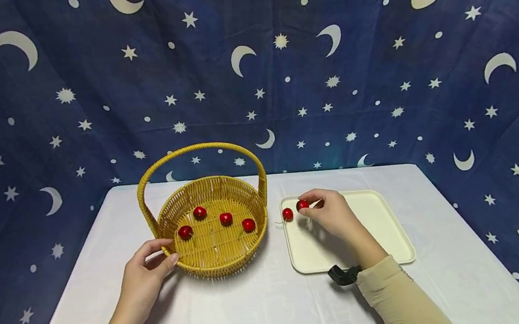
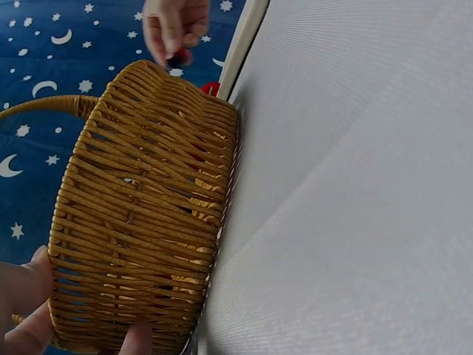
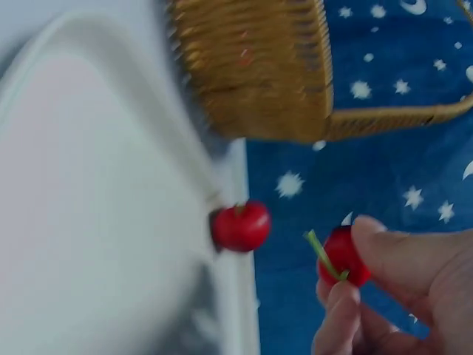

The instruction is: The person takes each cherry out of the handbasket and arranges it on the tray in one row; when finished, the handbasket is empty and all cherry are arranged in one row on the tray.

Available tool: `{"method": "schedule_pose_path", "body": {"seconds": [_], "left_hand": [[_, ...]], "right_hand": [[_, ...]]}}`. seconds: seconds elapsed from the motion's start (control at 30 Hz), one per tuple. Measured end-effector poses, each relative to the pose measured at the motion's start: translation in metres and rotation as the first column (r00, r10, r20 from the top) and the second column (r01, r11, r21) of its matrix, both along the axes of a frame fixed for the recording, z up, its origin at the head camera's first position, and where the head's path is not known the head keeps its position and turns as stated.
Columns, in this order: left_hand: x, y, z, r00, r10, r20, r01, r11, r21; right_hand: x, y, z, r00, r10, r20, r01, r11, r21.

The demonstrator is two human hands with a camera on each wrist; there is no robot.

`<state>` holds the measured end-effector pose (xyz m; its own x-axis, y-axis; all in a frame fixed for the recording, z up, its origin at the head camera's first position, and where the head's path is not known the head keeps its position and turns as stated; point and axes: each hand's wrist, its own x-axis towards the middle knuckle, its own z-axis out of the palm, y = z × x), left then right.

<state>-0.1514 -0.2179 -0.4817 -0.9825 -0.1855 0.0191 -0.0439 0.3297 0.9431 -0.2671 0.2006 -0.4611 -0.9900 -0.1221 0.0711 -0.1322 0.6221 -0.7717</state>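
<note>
My left hand (image 1: 142,277) grips the left rim of a yellow woven basket (image 1: 221,272), thumb and fingers on either side of the edge. Inside the basket lie several red cherries (image 1: 226,219), spread over its floor. Over the left part of a cream tray (image 1: 377,228), my right hand (image 1: 331,213) pinches one cherry (image 3: 344,255) between thumb and fingertips, its green stem showing in the right wrist view. Another cherry (image 1: 287,214) rests at the tray's left edge, its stem pointing out over the rim.
The basket's tall arched handle (image 1: 196,147) rises above its bowl. A white cloth covers the table (image 1: 254,321). Behind hangs a dark blue curtain (image 1: 275,69) printed with moons and stars. The tray stands just right of the basket, with a narrow gap between.
</note>
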Motion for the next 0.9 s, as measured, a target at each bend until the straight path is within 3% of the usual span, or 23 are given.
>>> {"method": "schedule_pose_path", "body": {"seconds": [0.2,0.37,0.57,0.9], "left_hand": [[0.000,0.000,0.000,1.000,0.001,0.010,-0.001,1.000,-0.002],[0.000,0.000,0.000,1.000,-0.004,0.013,0.004,1.000,-0.016],[0.001,0.001,0.000,1.000,-0.004,0.024,0.004,1.000,-0.022],[0.001,0.000,0.000,1.000,-0.008,0.026,0.009,1.000,-0.010]], "right_hand": [[-0.006,0.010,-0.023,0.992,-0.055,0.117,0.052,0.998,0.021],[-0.010,0.007,-0.035,0.994,-0.082,0.066,0.076,0.993,0.092],[-0.012,0.003,-0.036,0.997,-0.081,0.011,0.078,0.987,0.143],[-0.013,0.003,-0.034,0.995,-0.077,0.065,0.070,0.992,0.101]]}}
